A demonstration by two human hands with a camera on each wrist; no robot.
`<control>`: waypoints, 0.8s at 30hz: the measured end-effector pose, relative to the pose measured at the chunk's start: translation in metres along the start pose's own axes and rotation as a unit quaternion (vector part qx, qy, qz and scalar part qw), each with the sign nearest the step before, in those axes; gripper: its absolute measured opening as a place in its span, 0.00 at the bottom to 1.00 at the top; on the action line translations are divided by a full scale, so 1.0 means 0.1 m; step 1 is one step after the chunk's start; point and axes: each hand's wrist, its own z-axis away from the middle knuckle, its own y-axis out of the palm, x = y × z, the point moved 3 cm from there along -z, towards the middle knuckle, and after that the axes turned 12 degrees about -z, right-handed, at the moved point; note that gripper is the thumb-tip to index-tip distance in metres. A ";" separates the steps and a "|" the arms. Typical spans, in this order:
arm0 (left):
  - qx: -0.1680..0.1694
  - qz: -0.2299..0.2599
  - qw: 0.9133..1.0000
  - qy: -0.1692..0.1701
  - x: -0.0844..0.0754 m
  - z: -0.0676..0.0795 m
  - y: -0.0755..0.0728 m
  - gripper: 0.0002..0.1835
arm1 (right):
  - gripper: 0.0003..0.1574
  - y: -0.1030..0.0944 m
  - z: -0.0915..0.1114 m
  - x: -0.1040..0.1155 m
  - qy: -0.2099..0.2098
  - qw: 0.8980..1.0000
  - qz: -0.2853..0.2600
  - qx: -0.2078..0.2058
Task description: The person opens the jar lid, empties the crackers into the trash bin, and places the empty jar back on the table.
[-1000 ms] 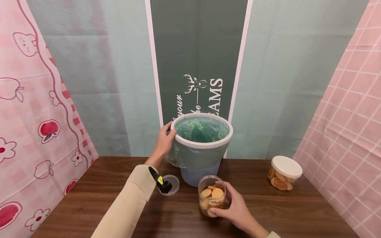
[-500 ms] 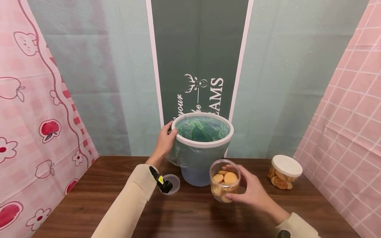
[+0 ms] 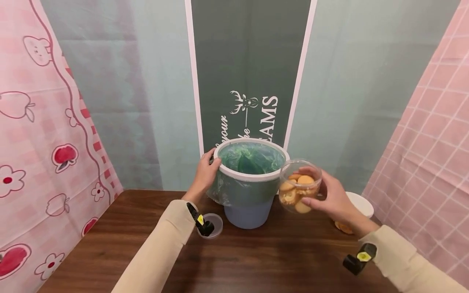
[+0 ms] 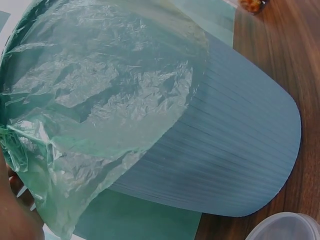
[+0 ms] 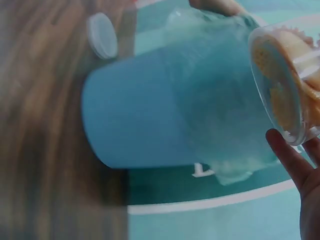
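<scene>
A blue trash bin (image 3: 246, 215) with a white rim stands on the table, lined with a thin green plastic bag (image 4: 105, 85) that hangs over its outside. My left hand (image 3: 206, 173) grips the bin's rim at its left side, thumb on top. In my right hand (image 3: 335, 197) is a clear plastic jar (image 3: 300, 187) of round yellow cookies (image 5: 300, 55), lidless and raised off the table. The jar is at the bin's right, near rim height, its mouth tilted slightly. Part of my right hand is hidden behind the jar.
A clear round lid (image 3: 213, 224) lies on the wooden table (image 3: 234, 264) left of the bin. Behind my right hand stands a second container with a white lid (image 3: 360, 204), partly hidden, with brownish slices in it. Fabric backdrops enclose the table at the back and sides.
My right hand has lifted the jar from low in front of the bin, up and to the right, beside the rim. The left hand has kept its hold on the rim.
</scene>
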 end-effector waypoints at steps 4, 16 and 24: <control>-0.002 0.003 1.000 -0.003 0.01 0.01 0.01 0.34 | 0.42 -0.16 -0.23 0.05 -0.002 0.998 0.056 -0.009; 0.001 0.008 1.000 -0.014 0.01 0.01 0.03 0.34 | 0.35 -0.55 -0.81 0.03 0.067 0.989 0.128 -0.027; -0.004 -0.004 1.000 -0.017 0.01 0.00 0.04 0.35 | 0.36 -0.61 -1.13 0.04 0.061 0.977 0.206 -0.018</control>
